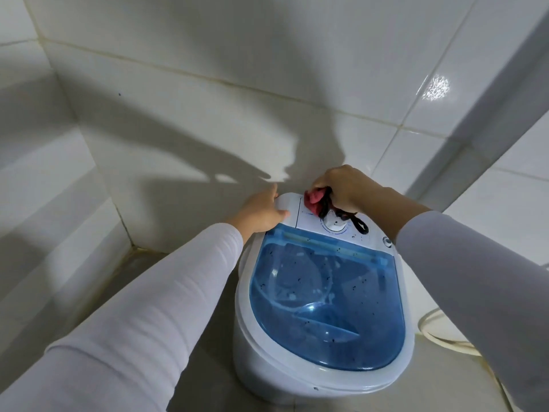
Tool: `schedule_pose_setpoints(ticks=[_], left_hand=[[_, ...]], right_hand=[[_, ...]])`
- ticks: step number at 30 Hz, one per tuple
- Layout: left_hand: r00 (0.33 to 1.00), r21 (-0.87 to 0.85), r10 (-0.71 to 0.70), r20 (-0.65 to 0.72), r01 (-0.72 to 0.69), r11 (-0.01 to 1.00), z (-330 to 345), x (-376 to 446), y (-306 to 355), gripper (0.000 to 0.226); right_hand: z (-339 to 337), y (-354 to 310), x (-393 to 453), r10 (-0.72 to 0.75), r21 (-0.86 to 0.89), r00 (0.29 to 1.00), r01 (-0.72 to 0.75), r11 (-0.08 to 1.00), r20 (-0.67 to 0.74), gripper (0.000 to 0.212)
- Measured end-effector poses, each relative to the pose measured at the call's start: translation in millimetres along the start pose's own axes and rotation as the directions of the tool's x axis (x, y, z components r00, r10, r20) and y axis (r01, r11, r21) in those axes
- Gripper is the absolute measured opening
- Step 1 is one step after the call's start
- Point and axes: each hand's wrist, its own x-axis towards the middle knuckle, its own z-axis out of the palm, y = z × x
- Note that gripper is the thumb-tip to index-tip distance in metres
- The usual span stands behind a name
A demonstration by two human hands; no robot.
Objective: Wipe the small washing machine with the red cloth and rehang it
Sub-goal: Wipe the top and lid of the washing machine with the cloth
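Note:
A small white washing machine (297,379) with a clear blue lid (326,298) stands on the floor against the tiled wall. My right hand (344,187) is shut on a bunched red cloth (314,200) with dark strands, pressing it on the white control panel just behind the round dial (334,223). My left hand (261,211) rests flat on the machine's back left corner, its fingers over the edge. Dark specks dot the lid and the panel.
White tiled walls (208,114) close in behind and at the left, meeting in a corner. A pale hose (436,337) curls on the floor at the right. A grey pipe or frame (487,114) runs diagonally up the right wall.

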Motion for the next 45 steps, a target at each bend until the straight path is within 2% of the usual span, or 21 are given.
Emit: schedule_pose_setpoints(ticks=[8, 12, 15, 19, 21, 23, 25, 27, 31, 35, 45], left_hand=[[1.0, 0.063, -0.001, -0.018, 0.002, 0.998, 0, 4, -5, 0.084], [1.0, 0.096, -0.008, -0.026, 0.011, 0.995, 0, 5, -4, 0.085], [0.999, 0.105, -0.011, -0.03, 0.014, 0.994, 1, 5, -5, 0.085], [0.999, 0.104, -0.017, -0.031, 0.02, 0.994, 1, 5, -5, 0.086], [0.999, 0.118, -0.02, -0.025, 0.023, 0.993, 0, 5, -6, 0.086], [1.0, 0.154, -0.02, -0.001, 0.02, 0.988, -1, 7, -6, 0.086], [0.999, 0.178, -0.03, 0.023, 0.026, 0.984, -2, 10, -5, 0.086], [0.999, 0.165, -0.041, 0.03, 0.035, 0.986, -2, 13, -1, 0.085], [1.0, 0.121, -0.024, 0.01, 0.022, 0.992, 3, 20, 7, 0.086], [1.0, 0.146, 0.004, -0.002, -0.003, 0.989, 13, 29, 9, 0.095], [0.999, 0.201, 0.013, -0.03, -0.007, 0.98, 19, 33, 8, 0.098]], right_hand=[[0, -14, 1, -0.119, -0.008, 0.986, 0.12, 0.993, 0.115, 0.056], [-1, -15, -7, -0.229, -0.053, 0.957, 0.242, 0.969, 0.179, 0.047], [-2, -14, -12, -0.288, -0.09, 0.932, 0.313, 0.945, 0.218, 0.048], [-5, -14, -11, -0.313, -0.136, 0.902, 0.364, 0.921, 0.297, 0.042], [-7, -12, -7, -0.283, -0.107, 0.915, 0.324, 0.94, 0.289, 0.034], [-11, -5, -2, -0.215, -0.014, 0.962, 0.22, 0.975, 0.167, 0.029], [-16, 6, 4, -0.147, 0.047, 0.989, 0.145, 0.988, 0.028, 0.036], [-20, 15, 7, -0.108, 0.067, 0.994, 0.109, 0.992, -0.028, 0.049], [-19, 18, 9, -0.112, 0.047, 0.993, 0.111, 0.993, 0.022, 0.064], [-3, 19, 8, -0.123, 0.035, 0.987, 0.12, 0.992, 0.1, 0.064], [5, 42, -6, 0.018, 0.092, 0.993, -0.029, 0.995, 0.115, 0.059]])
